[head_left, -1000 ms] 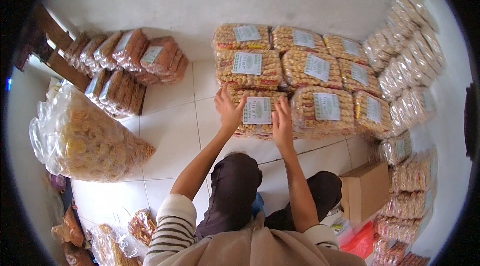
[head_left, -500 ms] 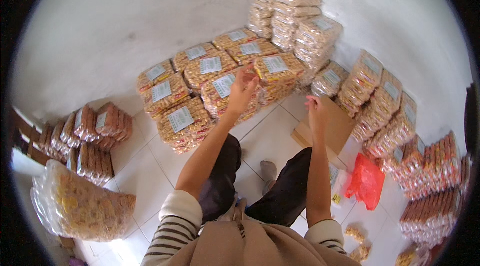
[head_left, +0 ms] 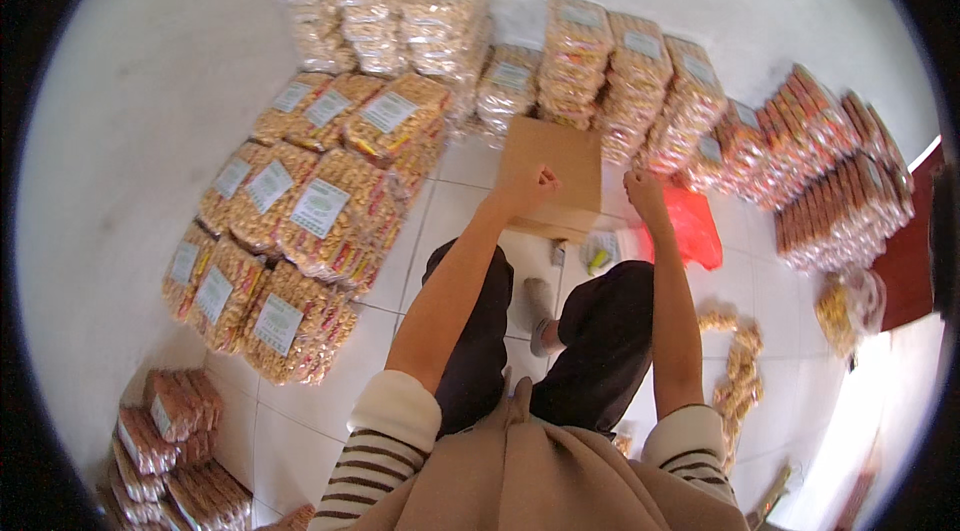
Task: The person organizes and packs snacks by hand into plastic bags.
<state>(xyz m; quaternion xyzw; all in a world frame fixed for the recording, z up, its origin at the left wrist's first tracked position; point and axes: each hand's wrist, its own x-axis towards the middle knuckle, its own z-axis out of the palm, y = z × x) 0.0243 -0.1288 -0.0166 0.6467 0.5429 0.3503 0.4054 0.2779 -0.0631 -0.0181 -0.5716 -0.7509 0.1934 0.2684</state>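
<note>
My left hand [head_left: 533, 185] hangs over a brown cardboard box [head_left: 555, 146], fingers curled, with no object visible in it; whether it touches the box I cannot tell. My right hand [head_left: 645, 193] is loosely closed with nothing visible in it, in front of a red plastic bag [head_left: 690, 231] at the box's right. A small pale packet with green [head_left: 601, 257] lies below the box. To the left sit stacks of clear bags of golden snacks [head_left: 319, 199] with pale labels.
Tall bagged stacks [head_left: 444, 21] line the wall behind the box, continuing into red-and-brown bundles [head_left: 800, 131] at right. Brown bagged bundles [head_left: 180, 411] sit lower left. Loose snack packs [head_left: 742, 371] lie on the tiles [head_left: 300, 441] beside my right leg.
My view has swung to the right. My hands have left the labeled snack stack, which now lies at my left, and their fingers have curled closed.
</note>
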